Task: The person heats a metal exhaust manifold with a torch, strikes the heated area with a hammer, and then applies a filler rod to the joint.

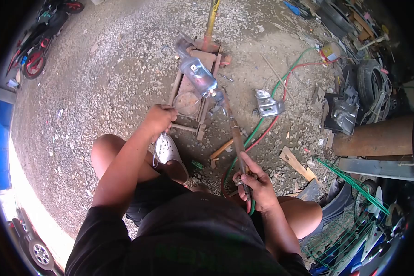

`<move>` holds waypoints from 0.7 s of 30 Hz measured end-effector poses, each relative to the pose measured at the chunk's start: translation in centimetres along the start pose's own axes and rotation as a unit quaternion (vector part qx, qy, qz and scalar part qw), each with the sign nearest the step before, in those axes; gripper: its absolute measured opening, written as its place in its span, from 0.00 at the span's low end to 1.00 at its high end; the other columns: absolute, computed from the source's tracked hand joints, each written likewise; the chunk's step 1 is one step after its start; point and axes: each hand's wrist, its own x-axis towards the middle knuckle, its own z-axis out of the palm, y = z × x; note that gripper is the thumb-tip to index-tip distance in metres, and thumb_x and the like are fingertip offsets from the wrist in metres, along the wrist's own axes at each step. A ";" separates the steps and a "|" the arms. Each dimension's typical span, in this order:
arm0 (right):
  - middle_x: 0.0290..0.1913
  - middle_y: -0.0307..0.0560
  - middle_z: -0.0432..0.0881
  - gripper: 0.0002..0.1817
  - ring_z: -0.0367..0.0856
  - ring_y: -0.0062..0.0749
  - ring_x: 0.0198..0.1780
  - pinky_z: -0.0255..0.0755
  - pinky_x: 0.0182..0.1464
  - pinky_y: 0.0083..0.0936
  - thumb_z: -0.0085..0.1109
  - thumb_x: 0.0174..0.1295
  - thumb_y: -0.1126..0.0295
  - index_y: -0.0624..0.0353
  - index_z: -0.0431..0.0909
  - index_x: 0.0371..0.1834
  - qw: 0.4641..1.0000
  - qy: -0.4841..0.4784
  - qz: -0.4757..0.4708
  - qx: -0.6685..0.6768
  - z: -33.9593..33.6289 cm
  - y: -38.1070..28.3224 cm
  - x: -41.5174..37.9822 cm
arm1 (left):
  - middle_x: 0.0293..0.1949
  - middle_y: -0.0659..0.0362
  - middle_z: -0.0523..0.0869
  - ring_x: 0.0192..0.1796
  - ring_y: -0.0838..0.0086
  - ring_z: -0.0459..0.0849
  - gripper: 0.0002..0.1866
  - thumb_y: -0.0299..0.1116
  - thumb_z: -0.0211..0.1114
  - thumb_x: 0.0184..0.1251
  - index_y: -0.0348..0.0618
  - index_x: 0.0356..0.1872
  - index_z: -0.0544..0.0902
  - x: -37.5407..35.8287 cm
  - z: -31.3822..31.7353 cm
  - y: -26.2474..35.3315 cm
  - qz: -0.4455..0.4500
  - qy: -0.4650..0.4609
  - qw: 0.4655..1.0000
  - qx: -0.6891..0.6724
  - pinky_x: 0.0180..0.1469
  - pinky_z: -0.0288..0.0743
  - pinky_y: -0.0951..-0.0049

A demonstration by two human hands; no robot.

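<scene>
My right hand (256, 185) grips the handle of a long gas torch (235, 133). Its tube runs up to a tip beside a shiny metal exhaust part (198, 73). That part lies on a rusty metal stand (184, 87) on the gravel. My left hand (160, 118) is closed in a fist at the stand's near left corner and holds a thin wire (156, 149), which loops down over my white shoe (168, 149). Green and red hoses (280, 94) trail from the torch toward the upper right.
A second bent metal piece (267, 103) lies right of the stand, and a yellow post (211, 18) rises behind it. Wood scraps (296, 163), a rusty pipe (377, 135), a tyre (370, 78) and a green wire rack (354, 184) crowd the right. A motorbike (34, 53) stands far left.
</scene>
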 end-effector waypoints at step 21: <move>0.47 0.55 0.89 0.33 0.83 0.27 0.25 0.75 0.25 0.21 0.54 0.84 0.73 0.48 0.67 0.91 1.000 0.019 0.013 0.006 0.3 -0.3 -0.1 | 0.31 0.62 0.84 0.24 0.79 0.74 0.16 0.35 0.69 0.81 0.29 0.55 0.89 0.1 -0.1 -0.2 -0.007 -0.005 1.000 0.011 0.25 0.70 0.72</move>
